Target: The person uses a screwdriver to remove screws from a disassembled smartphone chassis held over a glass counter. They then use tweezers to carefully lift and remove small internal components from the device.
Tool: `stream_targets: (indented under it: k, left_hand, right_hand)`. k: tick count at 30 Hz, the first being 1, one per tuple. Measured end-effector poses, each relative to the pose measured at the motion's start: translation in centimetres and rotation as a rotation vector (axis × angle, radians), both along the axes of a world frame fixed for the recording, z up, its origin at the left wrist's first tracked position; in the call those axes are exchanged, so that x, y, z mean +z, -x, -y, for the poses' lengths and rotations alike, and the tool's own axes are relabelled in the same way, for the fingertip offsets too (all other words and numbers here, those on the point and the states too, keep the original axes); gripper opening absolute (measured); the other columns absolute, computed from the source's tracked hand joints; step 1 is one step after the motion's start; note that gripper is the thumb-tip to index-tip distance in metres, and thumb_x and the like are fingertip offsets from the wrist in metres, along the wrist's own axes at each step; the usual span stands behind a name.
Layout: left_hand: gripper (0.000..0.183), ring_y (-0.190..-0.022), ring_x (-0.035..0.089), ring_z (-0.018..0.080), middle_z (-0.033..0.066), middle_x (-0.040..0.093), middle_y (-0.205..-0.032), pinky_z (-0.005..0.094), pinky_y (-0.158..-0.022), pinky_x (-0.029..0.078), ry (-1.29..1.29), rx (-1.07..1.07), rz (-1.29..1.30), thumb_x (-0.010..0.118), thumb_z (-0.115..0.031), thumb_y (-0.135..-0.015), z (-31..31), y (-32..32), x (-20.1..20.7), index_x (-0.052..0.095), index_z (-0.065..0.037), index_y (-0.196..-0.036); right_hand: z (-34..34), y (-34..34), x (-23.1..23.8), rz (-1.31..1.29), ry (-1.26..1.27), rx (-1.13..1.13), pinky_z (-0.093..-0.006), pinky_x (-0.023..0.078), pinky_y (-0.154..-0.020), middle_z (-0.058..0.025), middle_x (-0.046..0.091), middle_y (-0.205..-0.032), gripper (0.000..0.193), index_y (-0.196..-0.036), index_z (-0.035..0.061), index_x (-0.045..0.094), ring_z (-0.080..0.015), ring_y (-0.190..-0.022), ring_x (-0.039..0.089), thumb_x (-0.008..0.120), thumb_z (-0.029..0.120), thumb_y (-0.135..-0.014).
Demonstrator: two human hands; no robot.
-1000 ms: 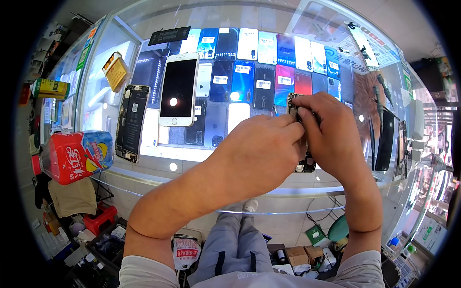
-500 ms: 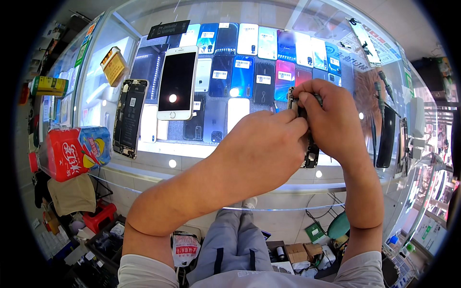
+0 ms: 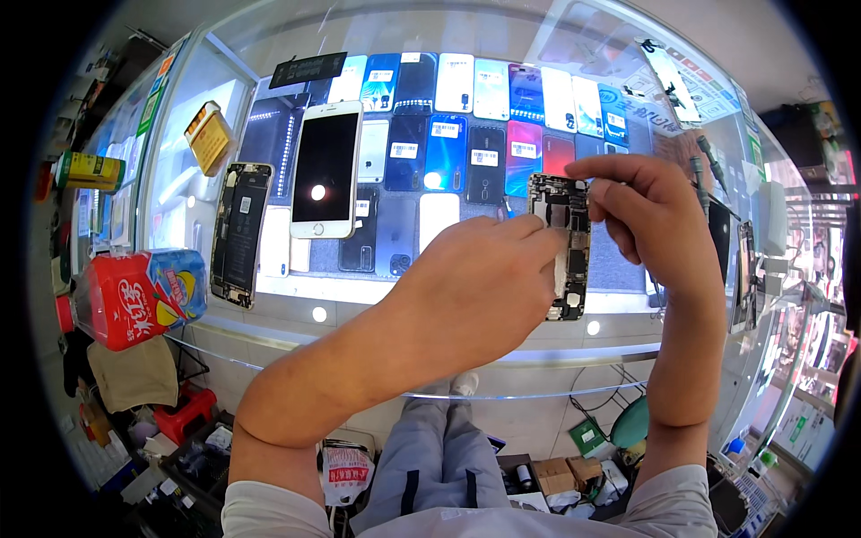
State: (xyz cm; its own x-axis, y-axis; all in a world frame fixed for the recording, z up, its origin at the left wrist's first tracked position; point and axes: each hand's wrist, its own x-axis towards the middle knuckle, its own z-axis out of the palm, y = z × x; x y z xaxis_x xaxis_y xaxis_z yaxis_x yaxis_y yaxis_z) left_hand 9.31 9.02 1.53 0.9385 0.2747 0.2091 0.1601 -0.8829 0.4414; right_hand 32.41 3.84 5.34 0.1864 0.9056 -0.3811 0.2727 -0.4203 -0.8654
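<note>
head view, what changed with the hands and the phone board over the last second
The right hand lifted its fingers off the top of the phone board and now pinches only its upper right edge, so more of the board shows. The left hand kept its grip on the board's left side. The white phone, the opened phone and the red bottle stayed where they lay.

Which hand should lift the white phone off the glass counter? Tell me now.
Left. The left hand lies nearer the white phone, pinching only an edge of the circuit board, while the right hand grips its top on the far side.
</note>
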Motion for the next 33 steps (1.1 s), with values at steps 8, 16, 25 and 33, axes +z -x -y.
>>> stream_targets:
  k: [8, 16, 25, 33]
  left_hand:
    - [0.023, -0.100, 0.072, 0.0274, 0.0077, 0.070, -0.108, 0.0401, -0.081, 0.061, 0.016, 0.011, 0.019, 0.085, -0.014, -0.084, -0.2, 0.4, -0.1, 0.074, -0.001, -0.100]
    - [0.021, -0.100, 0.073, 0.0283, 0.0066, 0.071, -0.110, 0.0426, -0.081, 0.061, 0.036, 0.039, -0.045, 0.086, -0.015, -0.084, -0.2, 0.6, -0.1, 0.076, -0.004, -0.100]
    - [0.019, -0.092, 0.078, 0.0252, 0.0119, 0.076, -0.102, 0.0353, -0.080, 0.062, 0.388, 0.348, 0.285, 0.085, -0.002, -0.089, -0.2, -0.7, 0.4, 0.073, -0.001, -0.104]
    - [0.057, -0.108, 0.071, 0.0170, 0.0081, 0.068, -0.123, 0.0310, -0.086, 0.056, 1.019, 0.350, 0.435, 0.072, 0.001, -0.103, 0.8, -1.2, -0.3, 0.045, -0.002, -0.153]
  right_hand:
    - [-0.2, 0.0, -0.2, -0.383, 0.149, 0.028, -0.0235, 0.040, -0.044, -0.0072, 0.074, -0.084, 0.047, -0.145, -0.0124, 0.065, -0.0064, -0.053, 0.054, 0.062, 0.010, -0.105]
    - [-0.2, -0.2, -0.9, -0.580, 0.104, 0.030, -0.0274, 0.038, -0.045, -0.0115, 0.074, -0.082, 0.040, -0.135, -0.0110, 0.072, -0.0111, -0.053, 0.054, 0.066, 0.011, -0.102]
    - [0.8, 3.5, -1.0, -0.408, -0.398, 0.065, -0.0277, 0.056, -0.076, -0.0051, 0.069, -0.106, 0.032, -0.146, 0.0034, 0.064, -0.0079, -0.089, 0.066, 0.056, 0.007, -0.115]
    - [0.8, 6.0, -3.9, -0.014, -0.979, 0.007, -0.0447, 0.061, -0.099, -0.0183, 0.078, -0.128, 0.029, -0.135, 0.0003, 0.071, -0.0357, -0.113, 0.077, 0.063, 0.009, -0.109]
